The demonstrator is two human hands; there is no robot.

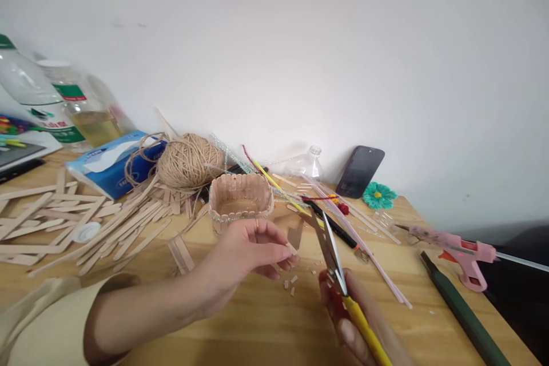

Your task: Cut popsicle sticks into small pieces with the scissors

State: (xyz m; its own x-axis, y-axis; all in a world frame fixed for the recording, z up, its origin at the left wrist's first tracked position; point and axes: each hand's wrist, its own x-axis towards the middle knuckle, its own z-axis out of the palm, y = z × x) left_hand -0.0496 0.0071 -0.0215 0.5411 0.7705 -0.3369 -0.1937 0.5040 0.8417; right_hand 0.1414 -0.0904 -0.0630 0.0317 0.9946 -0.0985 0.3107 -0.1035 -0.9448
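Between the thumb and fingers of my left hand is a small cut piece of wooden craft stick. My right hand grips scissors with yellow handles, their blades parted and pointing up and away. Small wooden offcuts lie on the table between the hands. Just beyond my left hand stands a small box faced with short upright stick pieces, with a glittery cord around its outside. The scissors' tips overlap the view of a black pen-like tool behind them.
Many craft sticks spread across the left, near a twine ball and blue tissue pack. Bottles stand behind. Pink glue gun, green tool, phone and pale glue sticks lie right.
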